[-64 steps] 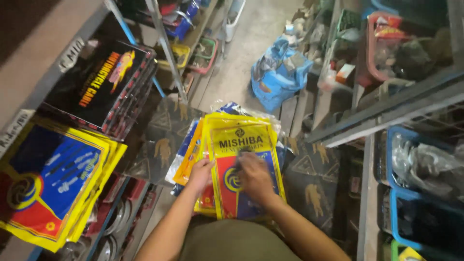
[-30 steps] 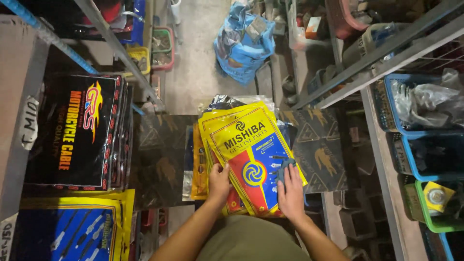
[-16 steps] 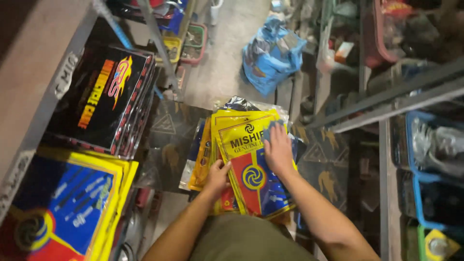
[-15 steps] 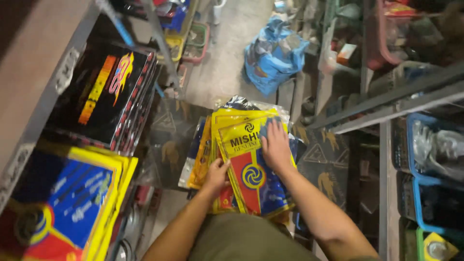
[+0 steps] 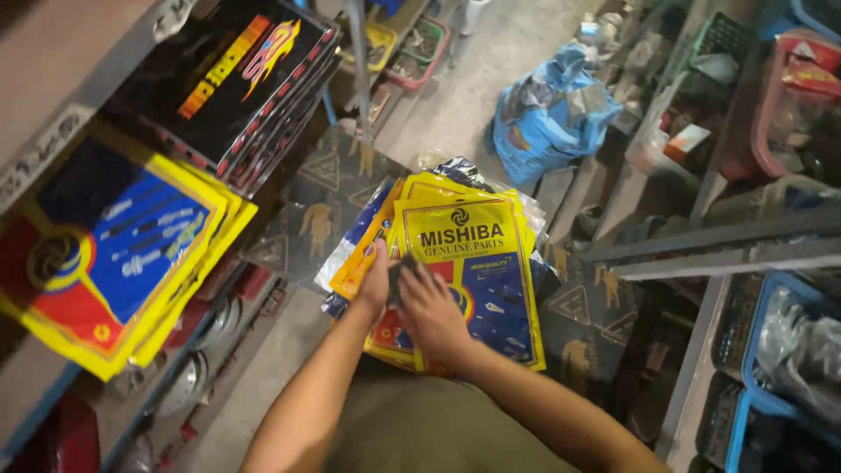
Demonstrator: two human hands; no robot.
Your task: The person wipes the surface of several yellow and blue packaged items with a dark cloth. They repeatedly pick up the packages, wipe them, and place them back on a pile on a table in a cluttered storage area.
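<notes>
I'm looking down from the head camera at a fanned stack of flat yellow plastic packets with blue and red printed panels point(image 5: 477, 263), resting on my lap at the centre of the view, just past my olive-coloured trousers point(image 5: 420, 429). My left hand point(image 5: 375, 282) sits at the left edge of that stack, fingers curled narrowly around the side of the packets, thumb on top, gripping them. My right hand point(image 5: 432, 311) lies on the face of the top packet, fingers bent and pressing down on a small dark grey cloth point(image 5: 405, 265) that shows just beyond the knuckles; the two hands are nearly touching. The cloth is mostly hidden under the fingers, so I can't tell its full shape.

To the left, on a metal shelf, there's a second pile of large yellow, blue and red packets point(image 5: 105, 254) hanging over the shelf edge. Further away on the same side lies a stack of glossy black packets with orange and yellow flame print point(image 5: 232, 83). Under the stack on my lap, dark patterned sheets with gold figures point(image 5: 324, 201) spread over the floor. At the far side, a crumpled blue plastic bag point(image 5: 552, 114) sits on the grey concrete floor point(image 5: 464, 96). On the right, near me, blue plastic crates holding clear-wrapped parts point(image 5: 788, 368) sit below a grey metal shelf rail point(image 5: 718, 245).
</notes>
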